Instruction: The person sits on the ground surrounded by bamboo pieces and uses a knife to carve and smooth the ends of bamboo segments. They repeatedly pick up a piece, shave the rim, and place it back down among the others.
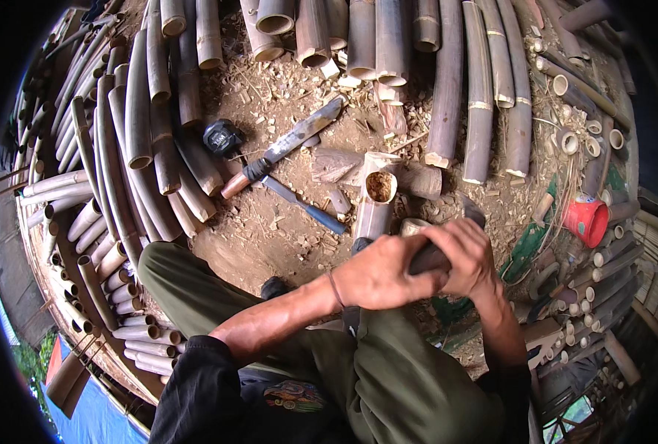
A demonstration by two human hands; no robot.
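Observation:
Both my hands are closed around a dark, rounded piece, perhaps bamboo (430,259), above my bent knee. My left hand (381,274) wraps it from the left, thumb toward the right. My right hand (466,255) grips it from the other side, fingers bent over the top. Much of the piece is hidden by my fingers. Just beyond them, a cut bamboo tube (374,214) shows its open end, with brown matter inside, against a short log (420,180). To the left lie a broad machete (303,132) and a knife with a blue handle (324,218).
A black tape measure (223,138) lies left of the machete. Long bamboo poles (478,96) line the far side, with more bamboo (140,111) stacked at left. A red container (586,223) and short tubes (614,248) are at right. Chips (262,89) litter the dirt.

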